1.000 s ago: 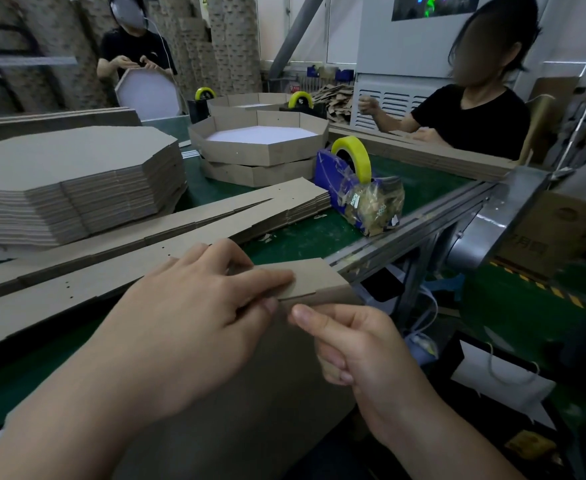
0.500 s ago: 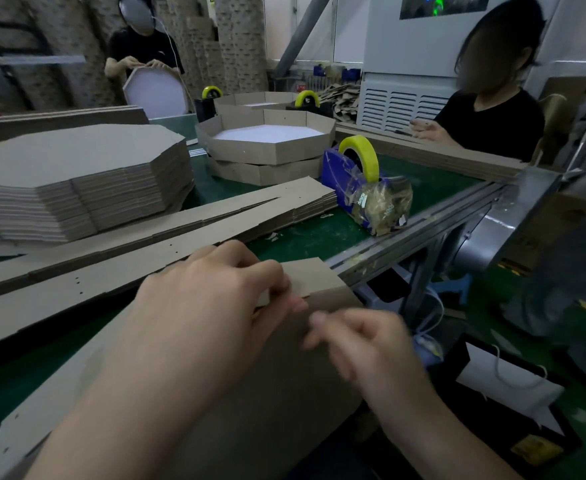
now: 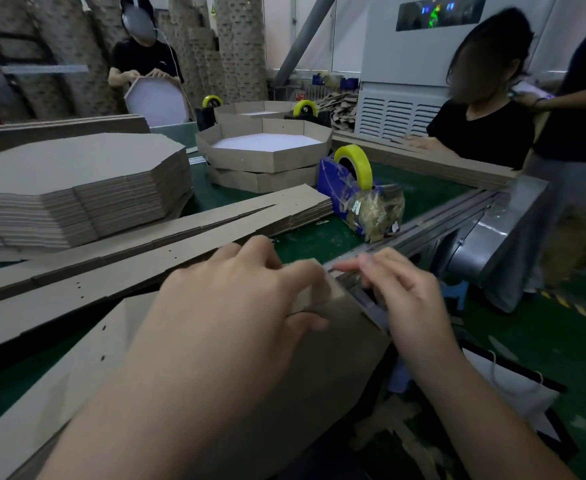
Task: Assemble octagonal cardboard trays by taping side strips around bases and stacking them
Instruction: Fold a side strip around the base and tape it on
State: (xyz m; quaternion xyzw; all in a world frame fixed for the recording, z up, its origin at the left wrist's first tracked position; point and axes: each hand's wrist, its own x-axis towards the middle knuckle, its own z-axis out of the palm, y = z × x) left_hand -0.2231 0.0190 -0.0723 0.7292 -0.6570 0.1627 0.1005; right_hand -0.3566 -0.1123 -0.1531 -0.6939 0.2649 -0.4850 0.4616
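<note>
A person's left hand (image 3: 236, 306) pinches the far end of a long brown cardboard side strip (image 3: 322, 344) between thumb and fingers, at the near edge of a green work table (image 3: 319, 237). The strip's long axis runs from that pinched end back towards the lower left. The right hand (image 3: 402, 296) hovers just right of the same end, fingers loosely spread and blurred, seemingly gripping nothing. A blue tape dispenser with a yellow roll (image 3: 353, 188) sits beyond, nearer the right hand.
</note>
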